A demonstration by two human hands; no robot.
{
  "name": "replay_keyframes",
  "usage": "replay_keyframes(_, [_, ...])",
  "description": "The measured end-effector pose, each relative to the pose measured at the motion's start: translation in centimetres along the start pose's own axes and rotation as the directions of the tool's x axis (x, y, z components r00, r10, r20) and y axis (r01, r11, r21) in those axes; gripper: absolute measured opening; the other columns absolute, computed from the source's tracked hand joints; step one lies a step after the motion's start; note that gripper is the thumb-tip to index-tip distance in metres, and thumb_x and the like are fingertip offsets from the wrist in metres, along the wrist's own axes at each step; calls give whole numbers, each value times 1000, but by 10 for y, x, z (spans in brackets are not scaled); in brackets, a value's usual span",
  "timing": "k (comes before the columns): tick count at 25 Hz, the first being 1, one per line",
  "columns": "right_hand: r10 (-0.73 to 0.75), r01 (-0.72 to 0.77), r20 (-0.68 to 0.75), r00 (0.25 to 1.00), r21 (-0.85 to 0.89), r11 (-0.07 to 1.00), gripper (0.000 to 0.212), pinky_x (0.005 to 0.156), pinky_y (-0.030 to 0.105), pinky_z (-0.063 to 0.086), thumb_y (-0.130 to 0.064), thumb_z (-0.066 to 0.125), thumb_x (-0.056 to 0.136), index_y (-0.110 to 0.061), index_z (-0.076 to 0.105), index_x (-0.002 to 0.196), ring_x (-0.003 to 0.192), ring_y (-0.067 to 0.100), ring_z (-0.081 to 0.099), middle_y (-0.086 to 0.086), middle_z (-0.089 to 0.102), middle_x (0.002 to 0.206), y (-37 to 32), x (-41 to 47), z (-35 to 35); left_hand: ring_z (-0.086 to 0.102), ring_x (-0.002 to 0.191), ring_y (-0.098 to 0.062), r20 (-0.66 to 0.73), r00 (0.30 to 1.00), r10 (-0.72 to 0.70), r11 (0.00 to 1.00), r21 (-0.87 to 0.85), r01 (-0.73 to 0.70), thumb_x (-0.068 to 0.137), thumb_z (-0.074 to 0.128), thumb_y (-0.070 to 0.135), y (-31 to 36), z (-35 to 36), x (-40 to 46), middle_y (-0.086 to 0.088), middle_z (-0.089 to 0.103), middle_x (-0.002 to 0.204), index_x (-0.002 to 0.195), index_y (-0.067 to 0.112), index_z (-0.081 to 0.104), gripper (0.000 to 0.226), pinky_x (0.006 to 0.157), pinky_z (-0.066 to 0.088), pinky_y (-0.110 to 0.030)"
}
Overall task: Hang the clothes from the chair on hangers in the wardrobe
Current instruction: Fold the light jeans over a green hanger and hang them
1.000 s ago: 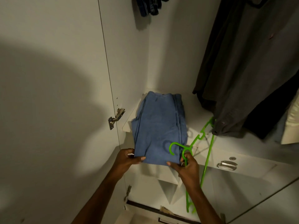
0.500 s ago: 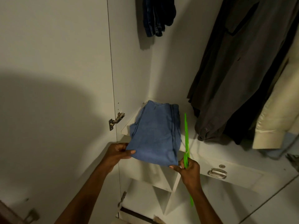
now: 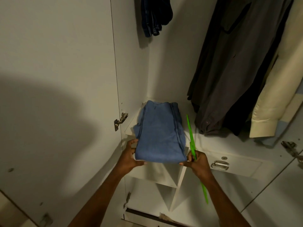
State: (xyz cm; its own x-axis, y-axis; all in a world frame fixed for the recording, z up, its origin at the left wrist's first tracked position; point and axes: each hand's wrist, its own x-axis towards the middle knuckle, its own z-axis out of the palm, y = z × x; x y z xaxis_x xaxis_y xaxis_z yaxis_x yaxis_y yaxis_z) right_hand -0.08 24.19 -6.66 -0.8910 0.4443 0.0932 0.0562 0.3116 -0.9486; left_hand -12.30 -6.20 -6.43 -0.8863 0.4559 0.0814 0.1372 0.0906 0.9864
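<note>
**Folded garment held at the wardrobe shelf edge, head view**

The white wardrobe (image 3: 131, 66) filled the frame, its open door (image 3: 57, 79) at left carrying a metal hinge (image 3: 120, 121). Along the right hung a dark grey shirt (image 3: 229, 71) and, beside it, a cream garment (image 3: 278, 95); dark blue jeans (image 3: 155, 15) hung at the top centre. A folded blue garment (image 3: 159, 134) lay on the white shelf (image 3: 211, 141), its near edge projecting past the shelf front. Both forearms reached up from the lower frame, converging on that edge. The left hand (image 3: 131, 157) gripped the near left corner, thumb underneath and fingers curled over the side. The right hand (image 3: 197, 163) pinched the near right corner between thumb and forefinger while its remaining fingers were closed round a green hanger (image 3: 191, 141), seen edge-on, one end rising beside the garment and the other extending down past the wrist. A drawer handle (image 3: 219, 165) sat just right of that hand.
</note>
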Motion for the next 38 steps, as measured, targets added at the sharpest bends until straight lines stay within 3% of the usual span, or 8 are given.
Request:
replay_keyframes(2, [-39, 42, 63, 997, -49, 998, 52, 62, 32, 52, 3, 98, 43, -7, 56, 72, 60, 17, 58, 6, 59, 66, -5, 5, -4, 61, 113, -17, -29, 998, -47, 996, 71, 49, 92, 73, 36, 3, 6, 0, 13, 62, 125, 140, 46, 46, 55, 94, 57, -49])
replay_keyframes(7, [-94, 112, 130, 987, -133, 985, 69, 60, 22, 51, 9, 91, 60, -16, 66, 119, 66, 12, 66, 1, 74, 80, -31, 6, -12, 64, 108, -34, -42, 944, 328, 765, 598, -239, 79, 70, 34, 0, 9, 7, -13, 70, 117, 117, 60, 62, 47, 91, 55, -48])
replay_keyframes(11, [-95, 115, 172, 981, -110, 987, 62, 48, 28, 46, 3, 87, 71, -21, 65, 123, 61, 27, 58, 18, 68, 75, -44, 7, -21, 43, 134, -29, -47, 864, 501, 623, 713, -322, 81, 82, 19, 9, 5, 10, -4, 48, 142, 123, 38, 66, 49, 111, 45, -42])
replay_keyframes(14, [-107, 142, 151, 983, -242, 960, 26, 45, 26, 40, -17, 66, 87, -30, 69, 109, 54, 23, 52, 14, 68, 76, -59, 12, -33, 50, 127, -24, 18, 870, 493, 711, 568, -414, 91, 69, 20, 19, 5, 13, -3, 52, 136, 123, 28, 61, 33, 110, 46, -48])
replay_keyframes(18, [-341, 393, 209, 916, -632, 668, 22, 81, 39, 54, -33, 55, 100, -36, 70, 115, 93, 18, 67, 0, 67, 105, -104, 15, -67, 66, 97, -19, -61, 892, 447, 833, 393, -391, 91, 66, 35, 45, 6, 50, 0, 66, 104, 113, 25, 56, 26, 85, 56, -45])
replay_keyframes(25, [-350, 355, 287, 892, 36, 934, 24, 33, 16, 30, -20, 45, 106, 2, 51, 96, 32, 18, 40, 33, 68, 79, -228, 10, -97, 64, 71, -2, -161, 861, 482, 863, 257, -435, 80, 84, 41, 76, 12, 117, 8, 69, 78, 91, 14, 66, 34, 67, 56, -31])
replay_keyframes(33, [-472, 469, 10, 882, 98, 878, 24, 36, 18, 24, -16, 49, 106, -7, 58, 86, 35, 7, 39, 17, 54, 56, -219, 147, -51, 59, 69, -18, -219, 868, 446, 895, 112, -432, 77, 83, 50, 64, 18, 152, -26, 64, 78, 85, -2, 63, 56, 62, 51, -41])
replay_keyframes(38, [-708, 714, 132, 694, -252, 653, 24, 70, 23, 50, -31, 58, 101, -15, 72, 91, 72, 5, 65, -4, 72, 82, -169, 152, -16, 57, 67, -10, -343, 865, 366, 923, 18, -384, 84, 84, 22, 96, 29, 176, 0, 60, 66, 72, 9, 57, 33, 64, 48, -32])
